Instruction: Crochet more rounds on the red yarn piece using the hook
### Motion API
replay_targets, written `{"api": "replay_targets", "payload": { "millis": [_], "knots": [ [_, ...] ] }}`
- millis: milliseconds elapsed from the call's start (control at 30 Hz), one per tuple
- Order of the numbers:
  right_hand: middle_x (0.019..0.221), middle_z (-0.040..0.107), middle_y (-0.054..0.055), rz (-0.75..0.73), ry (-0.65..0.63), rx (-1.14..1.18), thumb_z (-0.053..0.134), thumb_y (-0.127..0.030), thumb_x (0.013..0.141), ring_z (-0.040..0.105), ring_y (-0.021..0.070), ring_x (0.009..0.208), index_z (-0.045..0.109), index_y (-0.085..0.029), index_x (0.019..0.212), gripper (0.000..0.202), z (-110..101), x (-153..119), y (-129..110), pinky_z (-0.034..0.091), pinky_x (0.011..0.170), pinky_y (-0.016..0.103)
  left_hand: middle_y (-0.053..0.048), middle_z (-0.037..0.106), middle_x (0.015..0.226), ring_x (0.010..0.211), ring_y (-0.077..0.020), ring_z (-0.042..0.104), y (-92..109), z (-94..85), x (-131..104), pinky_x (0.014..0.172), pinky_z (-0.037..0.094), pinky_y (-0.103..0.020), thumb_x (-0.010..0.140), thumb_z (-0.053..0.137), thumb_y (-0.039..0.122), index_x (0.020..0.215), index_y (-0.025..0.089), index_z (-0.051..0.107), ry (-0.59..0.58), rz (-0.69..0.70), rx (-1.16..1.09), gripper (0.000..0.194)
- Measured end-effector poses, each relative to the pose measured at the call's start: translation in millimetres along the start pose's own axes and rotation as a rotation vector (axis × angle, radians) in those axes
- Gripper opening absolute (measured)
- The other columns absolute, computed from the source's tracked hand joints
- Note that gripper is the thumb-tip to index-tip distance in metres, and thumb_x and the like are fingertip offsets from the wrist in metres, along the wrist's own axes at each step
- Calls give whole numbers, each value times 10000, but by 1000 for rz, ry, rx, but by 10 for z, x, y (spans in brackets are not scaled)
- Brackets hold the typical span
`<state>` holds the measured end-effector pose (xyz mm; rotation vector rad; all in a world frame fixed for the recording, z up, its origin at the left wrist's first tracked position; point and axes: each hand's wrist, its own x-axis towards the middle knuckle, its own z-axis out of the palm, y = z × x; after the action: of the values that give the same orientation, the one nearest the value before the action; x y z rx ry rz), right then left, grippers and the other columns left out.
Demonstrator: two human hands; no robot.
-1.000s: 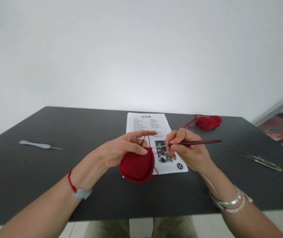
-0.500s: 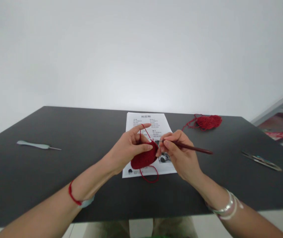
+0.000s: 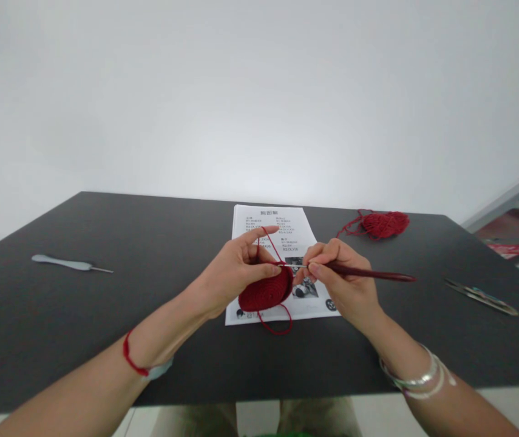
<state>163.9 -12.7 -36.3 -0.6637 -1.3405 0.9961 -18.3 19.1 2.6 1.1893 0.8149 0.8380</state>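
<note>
A round piece of red crochet work [image 3: 266, 292] is pinched at its upper edge between the thumb and fingers of my left hand [image 3: 236, 267]. Red yarn [image 3: 274, 244] runs over the raised left index finger down to the work's edge. My right hand [image 3: 343, 279] grips a crochet hook [image 3: 368, 272] with a dark red handle. Its thin metal shaft points left, and the tip meets the top edge of the work near my left thumb. A loose loop of yarn [image 3: 277, 332] hangs below the piece.
Printed sheets [image 3: 271, 220] lie under my hands on the dark table [image 3: 163, 230]. A skein of red yarn [image 3: 384, 225] rests at the back right. On the left is a grey-handled crochet hook [image 3: 65, 263]; thread snips [image 3: 482, 296] lie at the right.
My right hand has moved to the right with the hook, baring more of its metal shaft and more of the printed sheet. The left hand has stayed nearly still.
</note>
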Motion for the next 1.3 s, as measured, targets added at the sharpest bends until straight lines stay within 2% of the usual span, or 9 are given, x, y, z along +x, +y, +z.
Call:
{"api": "replay_targets", "payload": {
  "millis": [233, 400, 533, 667, 833, 1100, 1300],
  "knots": [
    [753, 620, -8, -88, -20, -184, 619, -146, 843, 608, 114, 566, 556, -210, 785, 107, 12, -58, -8, 445, 494, 250, 28, 637, 615, 561, -101, 557, 2, 2, -7, 572, 427, -217, 617, 770, 128, 1291, 124, 518, 10, 6, 22, 719],
    [741, 619, 8, -361, -68, -507, 571, -93, 838, 609, 139, 627, 548, -236, 820, 146, 65, -84, -50, 470, 531, 258, 37, 631, 613, 553, -96, 550, -9, 10, -7, 565, 421, -215, 628, 756, 122, 1286, 122, 527, 38, 17, 55, 697],
    [729, 626, 11, -505, -110, -735, 553, -68, 825, 591, 137, 603, 529, -244, 826, 177, 120, -74, -45, 469, 532, 249, 32, 643, 625, 565, -108, 561, -43, 11, 3, 589, 432, -232, 630, 756, 138, 1289, 119, 532, 71, 31, 104, 696],
    [758, 612, 16, -583, -144, -758, 531, -46, 824, 585, 139, 637, 514, -246, 888, 211, 125, -36, 16, 479, 553, 250, 18, 665, 653, 616, -129, 586, -67, 22, -2, 644, 450, -255, 639, 751, 153, 1300, 131, 533, 100, 70, 165, 696],
    [795, 594, 38, -656, -228, -794, 511, -24, 828, 552, 145, 672, 538, -232, 918, 228, 86, 3, 93, 484, 576, 267, 32, 653, 628, 609, -121, 579, -48, 60, -27, 652, 445, -249, 642, 743, 136, 1291, 121, 533, 100, 67, 128, 683],
    [822, 602, 39, -685, -119, -775, 566, 5, 789, 568, 140, 685, 523, -238, 1000, 325, 98, -23, 84, 497, 580, 267, 30, 651, 683, 648, -116, 596, 8, 138, -58, 671, 462, -241, 643, 723, 96, 1219, 136, 550, 141, 78, -39, 603],
    [830, 623, 66, -791, -115, -889, 575, -2, 786, 603, 174, 745, 559, -206, 937, 254, 88, -42, 114, 514, 614, 303, 37, 638, 652, 622, -102, 579, -27, 152, -51, 634, 446, -215, 637, 718, 73, 1217, 113, 533, 131, 61, -111, 610]
  ]
}}
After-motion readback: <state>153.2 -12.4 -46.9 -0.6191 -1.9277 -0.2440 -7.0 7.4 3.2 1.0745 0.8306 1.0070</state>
